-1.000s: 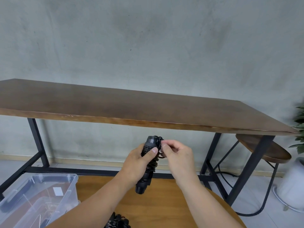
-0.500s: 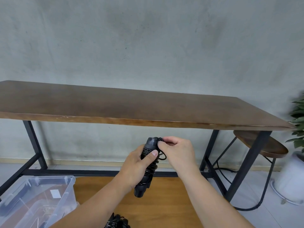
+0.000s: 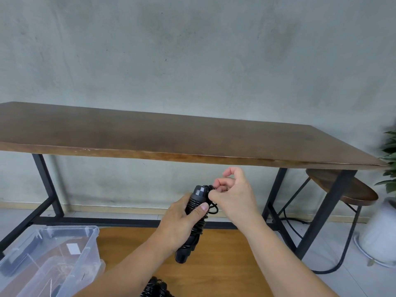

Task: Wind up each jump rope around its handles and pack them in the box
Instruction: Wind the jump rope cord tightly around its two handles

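1. While the view cuts it off at 6 o'clock, a second black bundle [image 3: 156, 288] lies nearest on the low table [image 3: 225, 254]; it is probably a rope already wound.
2. At 8 o'clock the clear box [image 3: 64, 251] sits open at the low table's left. A white label [image 3: 72, 248] shows in it, too small to read. No other writing or brand can be made out.
3. At centre the left hand [image 3: 177, 226] wraps the rope [image 3: 194, 221], thumb pressed across the coils, handles upright.
4. Just beside it at 1 o'clock, the right hand [image 3: 233, 196] pinches the last loop of cord at the handle tops, fingers curled.
5. By my judgement the step is securing the loose end. Next: tuck that loop under a coil, keep the thumb down so nothing unwinds, then carry the bundle down to the box.
6. Farthest off stands a long desk [image 3: 171, 138] against the wall.
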A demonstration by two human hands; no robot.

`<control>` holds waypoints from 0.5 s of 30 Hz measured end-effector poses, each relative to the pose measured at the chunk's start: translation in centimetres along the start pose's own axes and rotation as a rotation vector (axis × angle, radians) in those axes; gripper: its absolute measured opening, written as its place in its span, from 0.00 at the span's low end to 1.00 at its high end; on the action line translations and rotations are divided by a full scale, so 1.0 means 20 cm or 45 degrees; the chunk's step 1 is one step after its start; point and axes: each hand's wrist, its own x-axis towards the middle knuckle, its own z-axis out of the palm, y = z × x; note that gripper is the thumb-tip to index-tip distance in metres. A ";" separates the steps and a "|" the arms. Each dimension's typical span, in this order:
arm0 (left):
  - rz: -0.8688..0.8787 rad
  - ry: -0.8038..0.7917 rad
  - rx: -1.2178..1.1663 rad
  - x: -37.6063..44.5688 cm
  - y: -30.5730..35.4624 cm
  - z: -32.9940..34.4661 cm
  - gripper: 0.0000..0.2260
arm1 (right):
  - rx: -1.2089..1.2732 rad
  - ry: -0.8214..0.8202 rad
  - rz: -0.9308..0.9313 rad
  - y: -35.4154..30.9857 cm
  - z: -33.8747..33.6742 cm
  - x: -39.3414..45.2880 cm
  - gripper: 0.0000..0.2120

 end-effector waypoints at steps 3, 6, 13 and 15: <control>-0.005 -0.020 -0.022 0.00 0.02 0.01 0.19 | 0.033 -0.044 0.025 0.00 -0.03 0.02 0.18; -0.017 -0.025 -0.040 0.00 0.03 0.02 0.18 | 0.043 -0.063 0.042 0.01 -0.04 0.01 0.15; -0.025 0.038 -0.054 0.02 0.05 -0.01 0.19 | 0.109 -0.048 -0.015 0.02 -0.02 -0.02 0.09; -0.050 0.085 -0.192 0.03 0.09 -0.02 0.12 | 0.287 -0.125 0.024 0.01 -0.02 -0.02 0.09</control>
